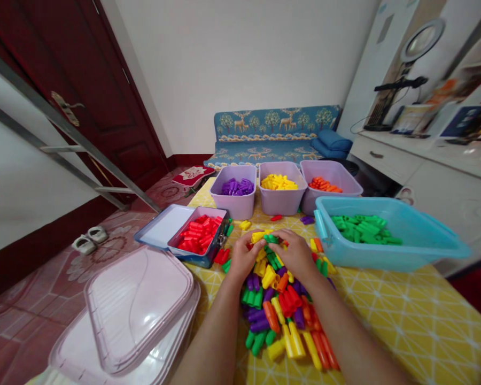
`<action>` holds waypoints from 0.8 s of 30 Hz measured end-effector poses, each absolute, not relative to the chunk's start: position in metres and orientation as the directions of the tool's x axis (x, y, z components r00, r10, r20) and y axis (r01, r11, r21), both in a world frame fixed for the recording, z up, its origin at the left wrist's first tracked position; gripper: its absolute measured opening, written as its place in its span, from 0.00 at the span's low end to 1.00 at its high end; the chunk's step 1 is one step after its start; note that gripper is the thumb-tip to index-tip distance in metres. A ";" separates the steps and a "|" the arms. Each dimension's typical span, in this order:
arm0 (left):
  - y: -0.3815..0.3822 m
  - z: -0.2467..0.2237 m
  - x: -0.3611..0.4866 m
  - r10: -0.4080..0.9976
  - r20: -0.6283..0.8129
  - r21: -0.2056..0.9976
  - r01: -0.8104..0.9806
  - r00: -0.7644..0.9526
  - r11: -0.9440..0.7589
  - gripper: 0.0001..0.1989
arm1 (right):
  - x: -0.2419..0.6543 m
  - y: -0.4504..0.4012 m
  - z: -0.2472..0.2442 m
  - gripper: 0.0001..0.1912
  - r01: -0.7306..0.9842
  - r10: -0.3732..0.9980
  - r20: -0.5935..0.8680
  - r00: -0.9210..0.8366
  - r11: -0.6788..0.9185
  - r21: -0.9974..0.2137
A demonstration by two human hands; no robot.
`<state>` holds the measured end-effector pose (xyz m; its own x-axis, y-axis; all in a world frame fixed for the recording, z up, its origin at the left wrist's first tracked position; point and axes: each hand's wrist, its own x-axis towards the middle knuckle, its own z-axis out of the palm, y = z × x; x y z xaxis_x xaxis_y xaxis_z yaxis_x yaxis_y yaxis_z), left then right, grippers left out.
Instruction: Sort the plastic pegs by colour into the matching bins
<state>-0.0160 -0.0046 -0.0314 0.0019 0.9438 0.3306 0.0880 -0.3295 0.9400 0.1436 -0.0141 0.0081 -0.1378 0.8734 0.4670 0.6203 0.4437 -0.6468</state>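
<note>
Both my hands are held close together over the far end of a mixed pile of tube-shaped plastic pieces [269,278] in red, orange, yellow, green and purple. My left hand [244,256] is closed on a yellow plastic piece [260,235] between thumb and fingers. Right beside it, my right hand [296,254] pinches a green plastic piece [271,239]. The two pieces nearly meet, and I cannot tell if they touch. Several of the pile's pieces look hollow at one end; some sit joined in small clusters.
Three lilac bins at the back hold purple [235,206], yellow [282,203] and orange [310,202] pieces. Green pieces fill part of a blue tub [393,255] on the right. At left, an open case [202,260] holds red pieces, near stacked lids [140,305]. Loose pieces dot the yellow tablecloth [385,305].
</note>
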 end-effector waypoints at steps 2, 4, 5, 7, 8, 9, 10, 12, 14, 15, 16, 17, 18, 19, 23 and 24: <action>-0.005 -0.031 -0.016 0.941 0.337 0.933 0.137 -0.003 -0.334 0.14 | 0.149 -0.013 0.015 0.09 0.493 0.898 0.440 -0.003 0.384 -0.781; -0.006 -0.029 -0.016 0.936 0.351 0.920 0.191 -0.014 -0.342 0.14 | 0.157 -0.012 0.026 0.11 0.294 0.905 0.401 0.143 0.348 -0.890; -0.006 -0.028 -0.016 0.933 0.359 0.913 0.216 -0.017 -0.347 0.14 | 0.161 -0.012 0.032 0.12 0.173 0.897 0.384 0.221 0.351 -0.920; -0.006 -0.026 -0.016 0.931 0.365 0.901 0.254 -0.009 -0.351 0.15 | 0.171 -0.011 0.042 0.11 -0.086 0.862 0.344 0.372 0.401 -0.912; -0.007 -0.025 -0.016 0.931 0.364 0.897 0.266 0.004 -0.352 0.15 | 0.176 -0.011 0.047 0.10 -0.206 0.838 0.321 0.442 0.443 -0.873; -0.007 -0.024 -0.017 0.931 0.363 0.894 0.276 0.019 -0.354 0.15 | 0.180 -0.011 0.052 0.08 -0.310 0.816 0.295 0.497 0.484 -0.818; -0.008 -0.022 -0.017 0.930 0.367 0.889 0.282 0.034 -0.361 0.14 | 0.185 -0.011 0.055 0.08 -0.394 0.805 0.270 0.529 0.515 -0.761; -0.010 -0.019 -0.017 0.918 0.393 0.874 0.287 0.058 -0.392 0.13 | 0.192 -0.012 0.062 0.08 -0.500 0.819 0.237 0.522 0.519 -0.693; -0.012 -0.016 -0.017 0.898 0.433 0.852 0.290 0.078 -0.436 0.13 | 0.196 -0.015 0.066 0.12 -0.512 0.873 0.213 0.439 0.437 -0.739; -0.013 -0.015 -0.017 0.890 0.447 0.842 0.295 0.089 -0.452 0.13 | 0.196 -0.016 0.067 0.15 -0.465 0.905 0.199 0.377 0.370 -0.804; -0.014 -0.014 -0.017 0.887 0.451 0.835 0.302 0.102 -0.460 0.13 | 0.195 -0.018 0.068 0.18 -0.365 0.934 0.188 0.302 0.296 -0.883; -0.015 -0.013 -0.017 0.887 0.448 0.832 0.312 0.112 -0.460 0.12 | 0.194 -0.020 0.067 0.20 -0.206 0.958 0.181 0.224 0.228 -0.952; -0.015 -0.012 -0.017 0.891 0.439 0.831 0.323 0.119 -0.453 0.12 | 0.192 -0.022 0.065 0.21 0.003 0.973 0.179 0.144 0.181 -0.984; -0.016 -0.012 -0.016 0.896 0.426 0.833 0.333 0.123 -0.442 0.12 | 0.190 -0.024 0.062 0.20 0.236 0.981 0.179 0.069 0.158 -0.959; -0.016 -0.011 -0.016 0.913 0.385 0.842 0.356 0.131 -0.406 0.12 | 0.180 -0.026 0.043 0.20 0.811 0.987 0.105 -0.125 0.163 -0.562; -0.016 -0.011 -0.016 0.915 0.381 0.843 0.356 0.133 -0.403 0.12 | 0.178 -0.025 0.038 0.20 0.843 0.984 0.081 -0.159 0.178 -0.508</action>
<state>-0.0159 -0.0161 -0.0111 0.1332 0.9149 0.3812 0.3559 -0.4031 0.8431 0.1776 -0.0251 0.0381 -0.1588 0.9840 0.0813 0.8428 0.1780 -0.5079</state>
